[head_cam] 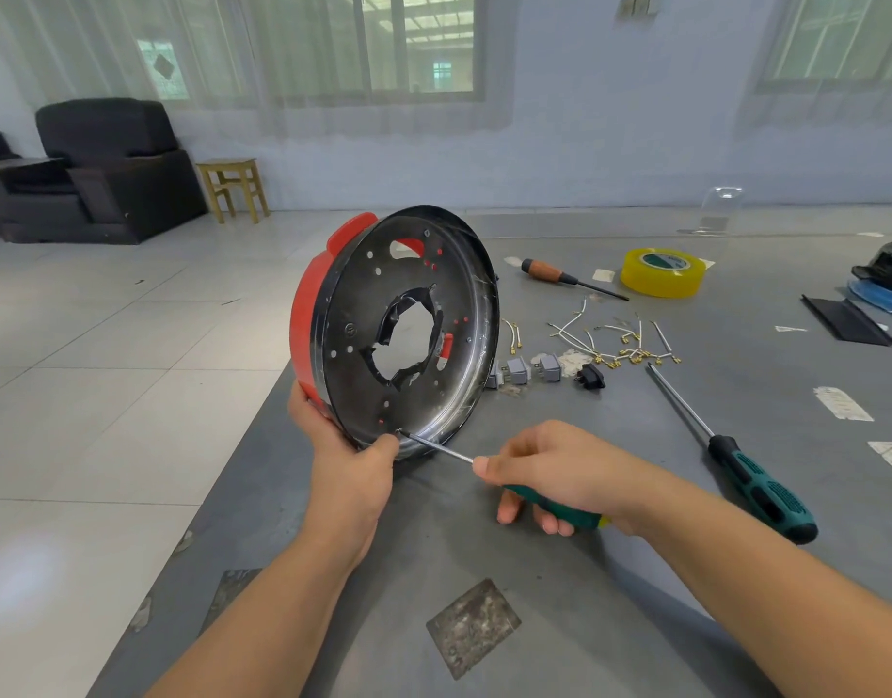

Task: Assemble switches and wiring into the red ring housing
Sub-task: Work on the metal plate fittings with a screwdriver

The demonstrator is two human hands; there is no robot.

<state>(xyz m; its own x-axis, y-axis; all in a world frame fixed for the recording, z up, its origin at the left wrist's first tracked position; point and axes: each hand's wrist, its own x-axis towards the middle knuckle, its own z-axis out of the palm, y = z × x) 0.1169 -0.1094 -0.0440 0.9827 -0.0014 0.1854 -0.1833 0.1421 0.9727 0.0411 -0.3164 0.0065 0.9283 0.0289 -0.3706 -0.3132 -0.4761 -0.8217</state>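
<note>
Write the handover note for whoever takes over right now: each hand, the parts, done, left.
Left hand: grips the lower rim of the housing, held on edge on the table.
Right hand: holds the green screwdriver, tip at a hole near the housing's bottom edge.
Parts: switches, black plug and wires lie loose to the right, beside a second screwdriver, a wood-handled one and tape.
Done: no switches or wires visibly fitted.
Left: fit the switches and wiring.

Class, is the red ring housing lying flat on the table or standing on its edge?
On edge: the red ring housing stands tilted, black plate facing the camera, left hand gripping its bottom rim.
</note>
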